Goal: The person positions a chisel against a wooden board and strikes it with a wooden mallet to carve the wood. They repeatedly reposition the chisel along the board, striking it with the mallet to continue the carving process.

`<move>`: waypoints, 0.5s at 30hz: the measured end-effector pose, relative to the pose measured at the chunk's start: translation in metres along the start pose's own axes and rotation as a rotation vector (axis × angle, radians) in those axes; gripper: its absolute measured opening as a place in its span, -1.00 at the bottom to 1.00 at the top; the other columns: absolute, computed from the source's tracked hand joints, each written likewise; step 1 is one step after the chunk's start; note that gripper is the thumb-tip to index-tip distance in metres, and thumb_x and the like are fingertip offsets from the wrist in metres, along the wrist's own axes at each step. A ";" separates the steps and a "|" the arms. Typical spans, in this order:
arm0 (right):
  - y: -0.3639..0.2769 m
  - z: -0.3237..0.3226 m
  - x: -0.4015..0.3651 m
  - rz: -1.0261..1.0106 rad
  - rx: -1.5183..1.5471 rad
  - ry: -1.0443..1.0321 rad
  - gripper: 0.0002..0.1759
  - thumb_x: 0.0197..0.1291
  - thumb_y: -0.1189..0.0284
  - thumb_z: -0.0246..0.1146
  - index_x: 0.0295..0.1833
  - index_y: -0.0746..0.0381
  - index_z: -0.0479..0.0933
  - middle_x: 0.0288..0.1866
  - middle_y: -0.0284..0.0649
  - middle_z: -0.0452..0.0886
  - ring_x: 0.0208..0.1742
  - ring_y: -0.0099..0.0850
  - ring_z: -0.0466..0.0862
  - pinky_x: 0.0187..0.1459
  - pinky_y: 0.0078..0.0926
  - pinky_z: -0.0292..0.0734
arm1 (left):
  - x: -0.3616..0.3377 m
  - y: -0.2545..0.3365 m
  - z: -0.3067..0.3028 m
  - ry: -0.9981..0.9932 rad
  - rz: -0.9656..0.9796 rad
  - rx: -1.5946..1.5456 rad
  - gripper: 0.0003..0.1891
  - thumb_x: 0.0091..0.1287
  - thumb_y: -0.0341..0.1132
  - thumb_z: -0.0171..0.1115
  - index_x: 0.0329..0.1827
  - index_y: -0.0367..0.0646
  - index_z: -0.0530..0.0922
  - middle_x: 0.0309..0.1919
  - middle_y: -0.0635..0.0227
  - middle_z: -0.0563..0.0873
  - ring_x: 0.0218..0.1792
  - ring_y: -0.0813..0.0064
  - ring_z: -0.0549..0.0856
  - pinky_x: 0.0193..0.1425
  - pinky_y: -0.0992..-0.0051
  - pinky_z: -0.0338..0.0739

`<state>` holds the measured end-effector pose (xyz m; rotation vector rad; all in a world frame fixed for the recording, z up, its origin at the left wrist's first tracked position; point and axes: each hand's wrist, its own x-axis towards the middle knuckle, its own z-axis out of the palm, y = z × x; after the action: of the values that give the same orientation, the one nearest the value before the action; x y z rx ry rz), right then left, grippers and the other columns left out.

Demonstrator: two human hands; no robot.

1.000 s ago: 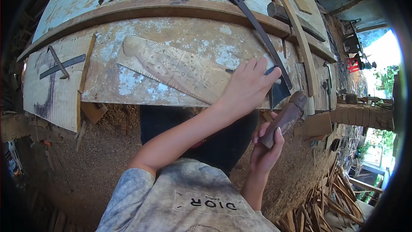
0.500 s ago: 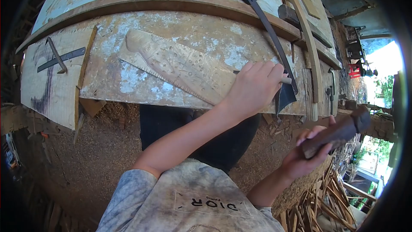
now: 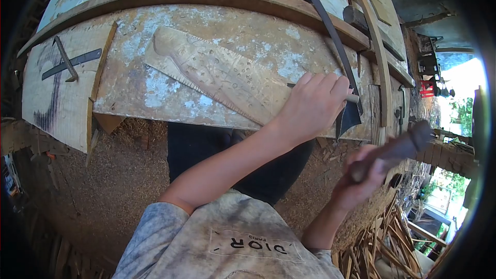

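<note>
left hand (image 3: 310,106) grips one chisel (image 3: 353,98), right hand (image 3: 356,183) one mallet (image 3: 399,149).

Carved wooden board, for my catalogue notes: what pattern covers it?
The carved wooden board bears small scattered chiselled notches on pale wood; head view.

Rough wooden tabletop (image 3: 155,96) with chalky, flaking white paint. Carved plank (image 3: 217,75) of pale, matt bare wood. Dark, worn wooden mallet (image 3: 398,150). Chisel (image 3: 352,98) with a pale wooden handle. Dull dark metal saw (image 3: 333,36) blade.
</note>
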<state>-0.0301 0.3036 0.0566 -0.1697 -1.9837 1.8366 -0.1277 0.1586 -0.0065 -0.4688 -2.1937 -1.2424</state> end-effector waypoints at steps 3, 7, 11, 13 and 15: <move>0.010 -0.009 -0.013 0.145 -0.252 -0.123 -0.18 0.39 0.09 0.30 0.58 0.30 0.22 -0.23 -0.17 0.62 -0.38 -0.54 0.59 -0.44 -0.70 0.42 | -0.001 -0.002 0.000 -0.010 -0.019 0.007 -0.75 0.35 -0.33 0.42 -0.06 -0.15 0.50 -0.25 0.26 0.63 -0.17 0.19 0.69 -0.04 0.21 0.49; 0.004 -0.002 -0.007 0.070 -0.024 -0.065 -0.17 0.45 0.05 0.25 0.61 0.33 0.20 -0.21 -0.17 0.59 -0.43 -0.56 0.53 -0.47 -0.71 0.37 | -0.002 -0.001 -0.001 -0.034 -0.033 0.016 -0.73 0.34 -0.32 0.43 -0.04 -0.14 0.51 -0.24 0.27 0.63 -0.15 0.20 0.69 -0.03 0.22 0.49; 0.014 -0.001 -0.014 0.098 -0.003 -0.082 -0.21 0.51 0.06 0.19 0.62 0.35 0.20 -0.23 -0.19 0.55 -0.46 -0.58 0.47 -0.49 -0.69 0.35 | -0.002 -0.001 0.004 -0.075 -0.009 0.074 -0.73 0.34 -0.30 0.44 -0.04 -0.13 0.52 -0.22 0.28 0.63 -0.13 0.22 0.69 -0.01 0.23 0.49; 0.016 -0.003 -0.018 0.149 -0.091 -0.149 -0.22 0.53 0.07 0.18 0.62 0.35 0.21 -0.24 -0.19 0.55 -0.45 -0.59 0.47 -0.47 -0.67 0.39 | -0.004 -0.002 0.005 -0.080 0.001 0.095 -0.73 0.35 -0.29 0.45 -0.05 -0.12 0.52 -0.22 0.28 0.64 -0.13 0.22 0.69 -0.01 0.23 0.49; 0.019 -0.003 -0.017 0.124 -0.058 -0.075 -0.20 0.54 0.03 0.14 0.64 0.35 0.21 -0.25 -0.21 0.53 -0.49 -0.61 0.43 -0.51 -0.65 0.33 | -0.005 -0.003 0.005 -0.078 0.009 0.087 -0.73 0.35 -0.29 0.45 -0.05 -0.12 0.52 -0.21 0.28 0.64 -0.13 0.23 0.69 -0.01 0.23 0.49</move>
<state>-0.0178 0.3021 0.0342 -0.2499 -2.1230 1.8881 -0.1268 0.1612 -0.0134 -0.4988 -2.2976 -1.1361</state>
